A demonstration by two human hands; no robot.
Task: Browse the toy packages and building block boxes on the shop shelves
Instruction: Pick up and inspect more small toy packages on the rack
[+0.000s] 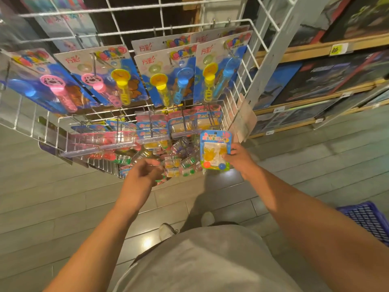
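We held a small blister toy package (215, 150) in our right hand (240, 157), fingers pinched on its right edge, just in front of the white wire rack (233, 98). Our left hand (145, 171) hung with loosely curled fingers, holding nothing, over the low packets (179, 163). Bubble wand cards (164, 76) hung above, and boxes (328, 81) lined the wooden shelves to the right.
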